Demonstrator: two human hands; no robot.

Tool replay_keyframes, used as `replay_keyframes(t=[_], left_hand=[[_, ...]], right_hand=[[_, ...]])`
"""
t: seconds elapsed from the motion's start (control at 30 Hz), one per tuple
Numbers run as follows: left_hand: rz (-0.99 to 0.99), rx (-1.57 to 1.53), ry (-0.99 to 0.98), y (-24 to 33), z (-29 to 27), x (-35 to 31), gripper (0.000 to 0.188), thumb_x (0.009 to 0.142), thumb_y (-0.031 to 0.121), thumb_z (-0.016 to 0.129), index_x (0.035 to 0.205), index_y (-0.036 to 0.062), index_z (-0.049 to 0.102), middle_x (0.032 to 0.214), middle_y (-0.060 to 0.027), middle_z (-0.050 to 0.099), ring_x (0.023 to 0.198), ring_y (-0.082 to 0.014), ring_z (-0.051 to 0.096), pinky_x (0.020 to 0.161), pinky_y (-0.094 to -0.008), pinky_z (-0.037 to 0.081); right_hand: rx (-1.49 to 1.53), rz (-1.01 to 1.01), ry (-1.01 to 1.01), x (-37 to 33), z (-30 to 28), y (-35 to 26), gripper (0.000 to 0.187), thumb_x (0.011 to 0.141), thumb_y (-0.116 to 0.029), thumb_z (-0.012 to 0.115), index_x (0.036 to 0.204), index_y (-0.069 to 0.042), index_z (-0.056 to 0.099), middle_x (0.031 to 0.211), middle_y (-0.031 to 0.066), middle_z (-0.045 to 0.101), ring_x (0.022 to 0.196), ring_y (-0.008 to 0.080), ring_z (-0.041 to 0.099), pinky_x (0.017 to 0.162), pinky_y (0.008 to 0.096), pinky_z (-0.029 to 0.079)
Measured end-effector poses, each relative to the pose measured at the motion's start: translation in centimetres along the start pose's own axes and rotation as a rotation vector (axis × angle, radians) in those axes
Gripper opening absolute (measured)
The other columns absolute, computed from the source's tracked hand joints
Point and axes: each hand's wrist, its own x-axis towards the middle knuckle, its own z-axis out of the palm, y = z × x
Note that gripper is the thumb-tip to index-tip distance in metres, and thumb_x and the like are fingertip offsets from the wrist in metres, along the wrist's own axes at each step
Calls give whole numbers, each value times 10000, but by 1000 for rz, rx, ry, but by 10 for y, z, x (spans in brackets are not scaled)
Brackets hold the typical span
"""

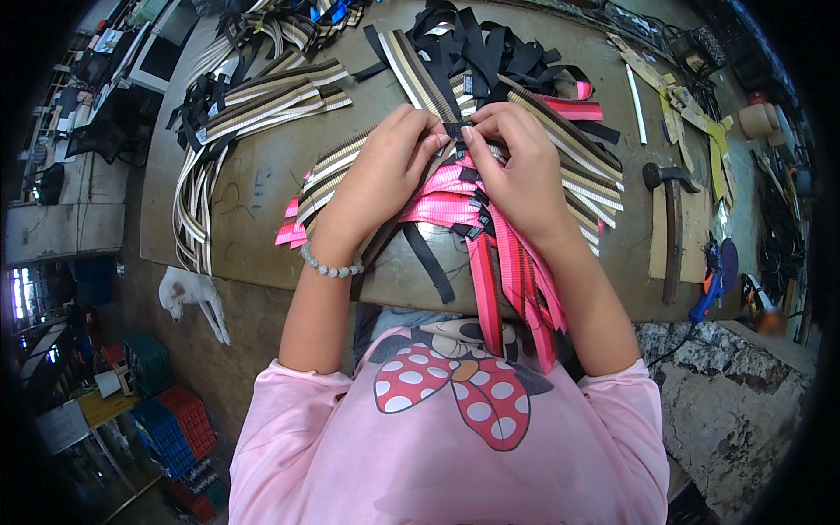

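Note:
Both of my hands meet over a pile of webbing straps at the middle of the table. With fingertips pinched together, my left hand [383, 164] grips one side of a small black band [454, 130] on a striped brown-and-cream strap [409, 72]. My right hand [523, 166] pinches the other side, its thumb pressed against the band. Beneath them lie pink-and-red striped straps [444, 210] with black tabs, some hanging over the table's near edge. More striped straps [573, 140] fan out to the right. My fingers partly hide the band.
Black straps [486, 48] heap beyond my hands. A bundle of striped straps [271, 101] lies at the left. On the right are a hammer [672, 232], a white stick [635, 103], yellow strips [717, 153] and a blue-handled tool [707, 299]. A white dog [194, 297] lies on the floor.

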Motion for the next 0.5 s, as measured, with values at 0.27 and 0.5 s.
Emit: replay_keyframes(t=[0.27,0.5], left_hand=[[-273,-228,254,-9,4,-9,151,936,117,576,969,-29,595,822,-131,627,712,-216,606,685,-337,496],[-454,-332,337,-3,-7,-25,212,908,94,620,1070,-39,652,802,-87,682,691,-96,625,633,-255,518]], right_hand=[[258,291,13,6,-3,-8,114,868,-62,649,834,26,585,898,145,624,827,272,639,752,358,550],[140,147,11,22,-3,-29,154,896,-67,628,841,67,575,847,173,599,712,274,656,670,328,579]])
